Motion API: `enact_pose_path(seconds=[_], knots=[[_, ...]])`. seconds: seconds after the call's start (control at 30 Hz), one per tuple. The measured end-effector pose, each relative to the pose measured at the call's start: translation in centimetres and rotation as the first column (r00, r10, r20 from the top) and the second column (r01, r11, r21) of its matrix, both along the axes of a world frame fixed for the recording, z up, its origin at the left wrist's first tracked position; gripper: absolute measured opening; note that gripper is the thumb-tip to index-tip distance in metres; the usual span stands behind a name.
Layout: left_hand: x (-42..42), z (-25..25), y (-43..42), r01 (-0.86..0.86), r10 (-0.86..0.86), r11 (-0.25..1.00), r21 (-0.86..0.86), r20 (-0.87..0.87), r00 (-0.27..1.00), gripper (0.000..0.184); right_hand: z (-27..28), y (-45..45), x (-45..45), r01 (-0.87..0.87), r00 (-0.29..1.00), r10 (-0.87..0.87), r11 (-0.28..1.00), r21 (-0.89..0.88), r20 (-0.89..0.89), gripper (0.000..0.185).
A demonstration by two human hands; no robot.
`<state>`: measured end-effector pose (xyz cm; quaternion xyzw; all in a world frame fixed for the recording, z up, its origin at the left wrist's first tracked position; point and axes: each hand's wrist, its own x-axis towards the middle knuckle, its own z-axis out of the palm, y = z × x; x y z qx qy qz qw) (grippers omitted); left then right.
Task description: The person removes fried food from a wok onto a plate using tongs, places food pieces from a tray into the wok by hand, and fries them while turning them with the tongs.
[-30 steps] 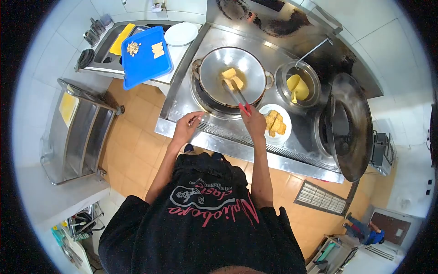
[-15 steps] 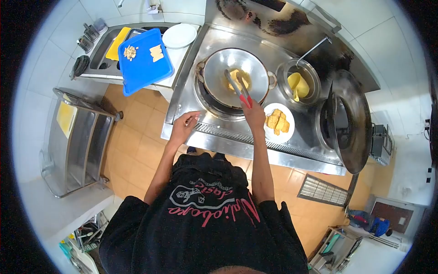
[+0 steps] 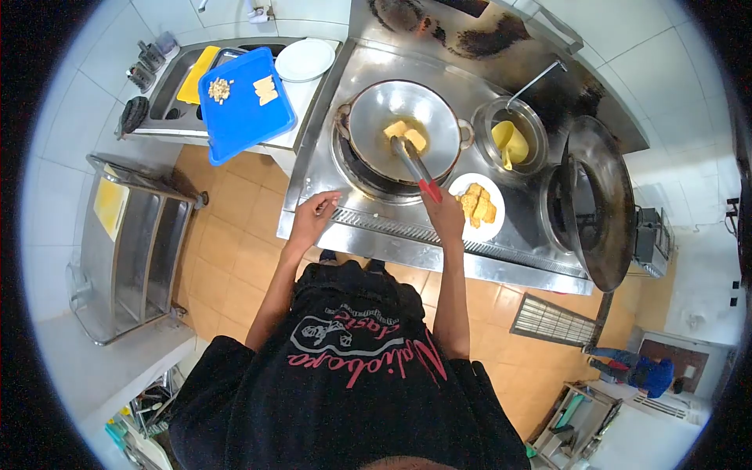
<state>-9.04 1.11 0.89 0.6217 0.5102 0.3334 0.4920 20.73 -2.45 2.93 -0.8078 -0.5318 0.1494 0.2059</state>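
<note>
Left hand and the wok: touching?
Apart. The head view shows steel stovetop between the fingertips of the left hand and the wok.

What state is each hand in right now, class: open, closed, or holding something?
Left hand: open, fingers loosely curled, nothing visible in it.
Right hand: closed, holding the red-handled tongs.

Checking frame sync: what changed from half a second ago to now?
Red-handled metal tongs closed from spread to nearly together, tips drawn toward the near side of the round silver wok; right hand moved likewise, still holding them. Unchanged: empty left hand near the steel stove's front edge; golden-brown fried pieces on the round white plate.
</note>
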Motion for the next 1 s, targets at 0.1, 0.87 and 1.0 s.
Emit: enact_pose_path(seconds=[0.1,0.87,1.0], knots=[[0.4,0.2,0.0,0.013,-0.013,1.0,0.001,0.012,1.0,0.023,-1.1,-0.3,0.6,0.0,1.0,-0.001,0.998,0.063,0.006,0.036],[1.7,-0.2,-0.8,-0.029,0.027,0.999,0.027,0.077,0.997,0.023,-1.9,1.2,2.1,0.052,0.999,-0.051,0.996,0.076,-0.014,0.039],[2.0,0.0,-0.8,-0.02,0.019,0.999,0.026,0.034,0.999,0.024,-2.1,0.6,2.4,0.065,0.998,-0.063,0.992,0.111,-0.02,0.04]])
